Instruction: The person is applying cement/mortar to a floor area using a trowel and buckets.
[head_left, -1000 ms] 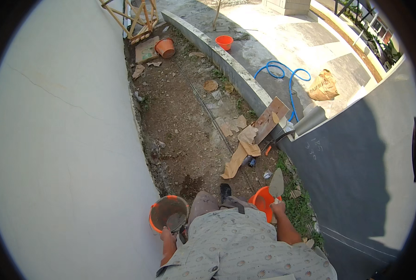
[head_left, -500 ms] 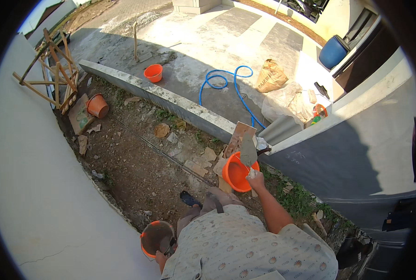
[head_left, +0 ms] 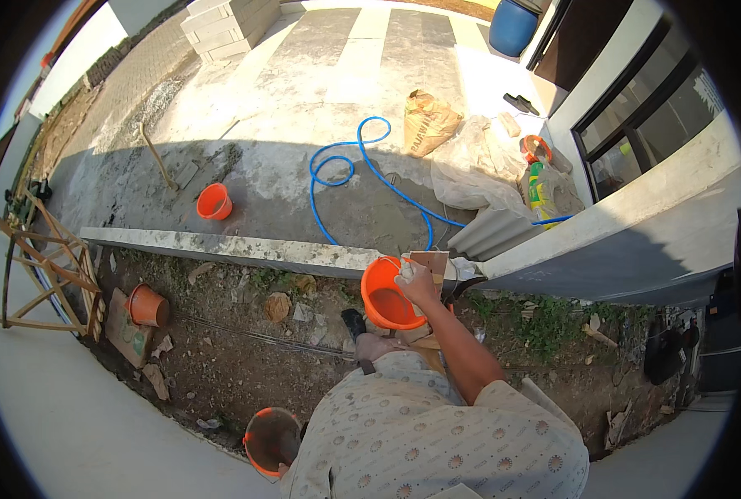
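My right hand (head_left: 418, 284) is closed at the rim of an orange bucket (head_left: 374, 287) in front of me. It grips the trowel seen a moment before; only a pale, crusted bit shows by the fingers, and the blade is not clear. Behind that hand a brown board (head_left: 433, 261) leans by the low wall's end. Low on my left, my left hand (head_left: 284, 470) barely shows at the edge of a second orange bucket (head_left: 258, 426), grey with residue inside. Its fingers look closed on this bucket, though my shirt hides most of them.
A low wall (head_left: 246, 249) crosses ahead, with a blue hose (head_left: 314, 187), a small orange bucket (head_left: 215, 202) and a paper sack (head_left: 431, 125) beyond. Wooden frames (head_left: 50, 274) and a tipped bucket (head_left: 148, 306) lie left. Rubble and weeds (head_left: 545, 333) cover the ground.
My view has turned right and I have stepped closer to the low wall. My right hand has come down to the bucket's rim; the trowel blade, plain before, is mostly lost from sight.
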A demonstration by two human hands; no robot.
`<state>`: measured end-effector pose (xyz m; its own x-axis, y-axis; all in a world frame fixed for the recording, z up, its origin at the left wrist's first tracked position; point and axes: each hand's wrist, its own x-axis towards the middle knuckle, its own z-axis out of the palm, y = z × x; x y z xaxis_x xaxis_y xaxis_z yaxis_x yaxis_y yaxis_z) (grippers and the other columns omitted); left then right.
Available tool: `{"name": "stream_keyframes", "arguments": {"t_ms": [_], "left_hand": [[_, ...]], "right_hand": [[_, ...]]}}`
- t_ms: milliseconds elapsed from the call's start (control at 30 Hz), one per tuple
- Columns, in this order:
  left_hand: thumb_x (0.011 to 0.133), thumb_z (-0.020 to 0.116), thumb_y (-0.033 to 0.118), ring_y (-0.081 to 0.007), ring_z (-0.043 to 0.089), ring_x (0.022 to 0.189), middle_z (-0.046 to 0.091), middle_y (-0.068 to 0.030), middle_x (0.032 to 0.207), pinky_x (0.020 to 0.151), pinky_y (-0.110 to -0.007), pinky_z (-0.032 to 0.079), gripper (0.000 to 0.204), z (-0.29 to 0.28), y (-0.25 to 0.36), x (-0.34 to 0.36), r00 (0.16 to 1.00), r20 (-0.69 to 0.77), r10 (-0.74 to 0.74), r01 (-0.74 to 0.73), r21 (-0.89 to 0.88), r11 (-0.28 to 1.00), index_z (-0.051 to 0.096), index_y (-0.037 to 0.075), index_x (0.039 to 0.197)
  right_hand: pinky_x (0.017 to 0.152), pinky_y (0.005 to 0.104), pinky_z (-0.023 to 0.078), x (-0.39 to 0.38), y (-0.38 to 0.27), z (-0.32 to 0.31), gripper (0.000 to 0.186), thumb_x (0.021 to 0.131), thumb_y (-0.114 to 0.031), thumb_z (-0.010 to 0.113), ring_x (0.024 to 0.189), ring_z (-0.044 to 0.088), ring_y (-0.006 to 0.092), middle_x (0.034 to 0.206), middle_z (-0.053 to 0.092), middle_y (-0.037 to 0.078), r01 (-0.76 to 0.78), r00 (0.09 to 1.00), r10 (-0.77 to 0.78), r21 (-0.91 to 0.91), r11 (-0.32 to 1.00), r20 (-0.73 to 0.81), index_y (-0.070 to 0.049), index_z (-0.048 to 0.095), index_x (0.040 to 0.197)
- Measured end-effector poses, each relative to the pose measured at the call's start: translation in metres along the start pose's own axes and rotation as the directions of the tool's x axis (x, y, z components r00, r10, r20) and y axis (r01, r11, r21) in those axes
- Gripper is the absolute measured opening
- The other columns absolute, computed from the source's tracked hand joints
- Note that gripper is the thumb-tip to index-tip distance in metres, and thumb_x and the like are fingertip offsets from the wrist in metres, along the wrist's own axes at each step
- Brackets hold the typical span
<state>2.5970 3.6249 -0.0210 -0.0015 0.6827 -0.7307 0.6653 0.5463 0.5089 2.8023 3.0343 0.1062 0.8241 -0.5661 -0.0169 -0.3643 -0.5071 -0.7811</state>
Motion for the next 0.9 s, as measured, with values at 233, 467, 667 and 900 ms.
{"name": "stream_keyframes", "arguments": {"t_ms": [233,467,667,900], "left_hand": [[0.091,0.051,0.026,-0.0350,0.056,0.095,0.050,-0.0178,0.114,0.068,-0.052,0.050,0.043,0.112,0.087,-0.044,0.995,0.095,-0.018,0.006,0.116,0.993,0.041,-0.003,0.120],[0.091,0.052,0.025,-0.0340,0.057,0.093,0.051,-0.0171,0.111,0.068,-0.052,0.050,0.041,0.145,0.135,-0.056,0.993,0.073,-0.092,0.094,-0.015,0.995,0.042,-0.003,0.119],[0.090,0.054,0.023,-0.0325,0.057,0.092,0.052,-0.0162,0.109,0.069,-0.051,0.051,0.039,0.209,0.194,-0.054,0.985,0.135,-0.106,0.132,-0.203,0.970,0.043,-0.003,0.118],[0.091,0.052,0.018,-0.0298,0.059,0.091,0.054,-0.0136,0.109,0.072,-0.049,0.053,0.032,0.241,0.248,-0.043,0.986,0.164,0.011,0.040,-0.305,0.952,0.046,0.004,0.119]], "right_hand": [[0.064,0.0393,0.047,0.101,-0.048,0.031,0.024,0.068,-0.022,0.066,0.067,0.061,0.0287,0.072,0.062,0.015,-0.027,1.000,0.027,0.026,0.999,-0.015,-0.001,0.060,0.077],[0.060,0.0328,0.045,0.192,-0.059,0.040,0.018,0.067,-0.016,0.068,0.061,0.054,0.0148,0.068,0.059,0.006,-0.058,0.991,0.069,0.099,0.993,-0.118,-0.002,0.061,0.076],[0.060,0.0330,0.045,0.263,-0.016,0.064,0.023,0.069,-0.013,0.070,0.064,0.054,0.0132,0.073,0.059,0.005,-0.137,0.987,0.138,0.020,0.990,-0.081,-0.001,0.062,0.086],[0.064,0.0351,0.049,0.303,0.024,0.089,0.038,0.069,-0.005,0.068,0.071,0.058,0.0183,0.085,0.059,0.008,-0.463,0.881,0.469,0.318,0.827,0.063,0.003,0.055,0.103]]}}
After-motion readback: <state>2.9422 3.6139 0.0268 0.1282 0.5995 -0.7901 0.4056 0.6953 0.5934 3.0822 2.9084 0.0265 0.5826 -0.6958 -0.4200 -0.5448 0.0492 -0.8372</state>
